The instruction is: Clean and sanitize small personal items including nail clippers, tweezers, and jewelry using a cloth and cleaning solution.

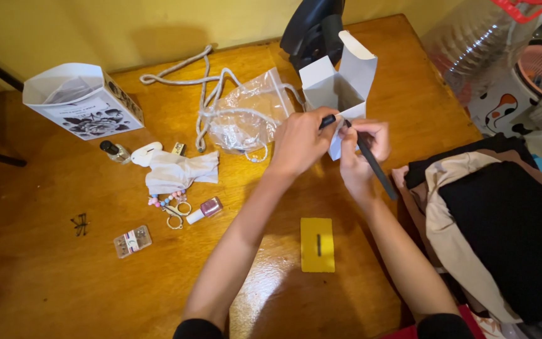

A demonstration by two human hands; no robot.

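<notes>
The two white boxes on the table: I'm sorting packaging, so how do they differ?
The box by the hands is plain white, upright, flaps open and looks empty; the box at far left carries a dark flower print, lies tilted and holds crumpled wrapping. Both are open white card boxes.

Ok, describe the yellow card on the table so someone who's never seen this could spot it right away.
Start at the wooden table and find the person's two forearms reaching up toward the small open white box. The yellow card lies flat in the gap between those forearms. It is the only plain yellow rectangle there, with one short dark slit down its middle.
</notes>
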